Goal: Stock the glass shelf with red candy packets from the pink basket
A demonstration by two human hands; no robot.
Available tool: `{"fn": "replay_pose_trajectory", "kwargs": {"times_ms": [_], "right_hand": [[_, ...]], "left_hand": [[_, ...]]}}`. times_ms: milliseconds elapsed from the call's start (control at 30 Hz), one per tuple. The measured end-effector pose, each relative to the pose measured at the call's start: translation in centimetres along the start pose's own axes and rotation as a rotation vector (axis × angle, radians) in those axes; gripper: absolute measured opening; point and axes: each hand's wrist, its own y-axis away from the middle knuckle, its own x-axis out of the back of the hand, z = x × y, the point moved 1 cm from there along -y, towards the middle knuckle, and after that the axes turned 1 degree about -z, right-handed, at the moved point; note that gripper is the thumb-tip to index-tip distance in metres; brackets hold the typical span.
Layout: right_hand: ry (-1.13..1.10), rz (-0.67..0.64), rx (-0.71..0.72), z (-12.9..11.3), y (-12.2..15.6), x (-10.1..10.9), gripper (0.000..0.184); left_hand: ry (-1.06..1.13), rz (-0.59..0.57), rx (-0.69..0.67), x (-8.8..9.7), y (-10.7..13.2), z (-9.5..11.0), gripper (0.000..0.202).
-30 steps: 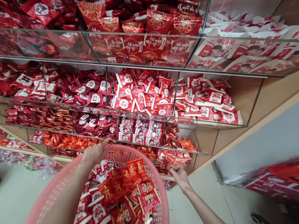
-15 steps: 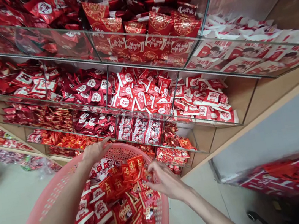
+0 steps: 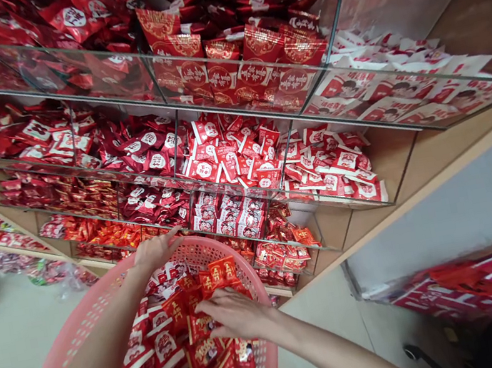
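Right hand [image 3: 233, 314] has dropped onto packets [image 3: 164, 344], fingers [image 3: 208, 305] seemingly released; left hand [image 3: 155, 250] clenches basket [image 3: 76, 328] beneath shelves [image 3: 262, 111].

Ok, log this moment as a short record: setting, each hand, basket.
setting: glass-fronted shelves stocked with red bags
left hand: grip on the far rim of the pink basket
right hand: palm down on the red packets inside the basket; unclear whether it holds one
basket: heaped with red and white packets, carried in front of the lower shelves
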Motion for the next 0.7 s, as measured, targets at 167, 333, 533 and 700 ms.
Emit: {"fn": "replay_pose_trajectory", "kwargs": {"times_ms": [167, 333, 533, 700], "right_hand": [[0.067, -0.024, -0.026, 0.1, 0.5, -1.3, 0.038], [0.086, -0.007, -0.044, 0.2, 1.4, -1.7, 0.025], [0.091, -0.027, -0.077, -0.2, 1.6, -1.9, 0.019], [0.088, -0.057, -0.100, -0.4, 1.6, -2.0, 0.019]], "left_hand": [[-0.013, 0.002, -0.011, 0.3, 0.2, 0.2, 0.062], [-0.014, -0.012, 0.002, 0.5, 0.3, 0.3, 0.062], [-0.032, -0.008, -0.005, 0.4, 0.3, 0.3, 0.063], [-0.059, 0.015, -0.004, -0.1, 0.1, 0.1, 0.065]]}}
